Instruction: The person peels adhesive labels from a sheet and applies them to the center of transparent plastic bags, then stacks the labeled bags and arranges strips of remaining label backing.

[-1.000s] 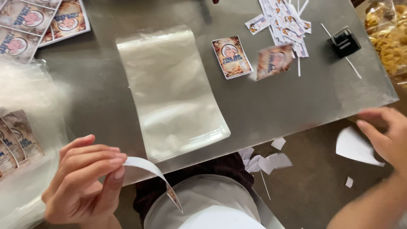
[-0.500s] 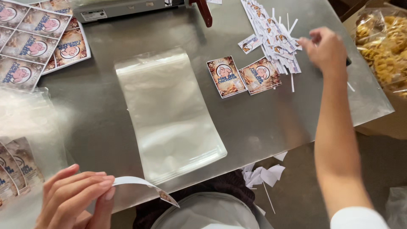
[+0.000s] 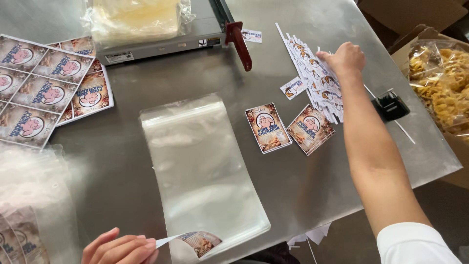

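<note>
Head view: left hand pinches peeled label beside bag; right hand clenched on strips. Risk: sticky label curls, sticks crooked.

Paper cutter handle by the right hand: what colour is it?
Dark red; the paper cutter handle shows clearly in the head view.

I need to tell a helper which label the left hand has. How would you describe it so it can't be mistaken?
Start at the steel table and find the large clear bag lying flat at its middle. At the bag's near corner, the left hand pinches a label by a curling white strip. Unlike the two loose labels lying flat right of the bag, it is curled and held.
</note>
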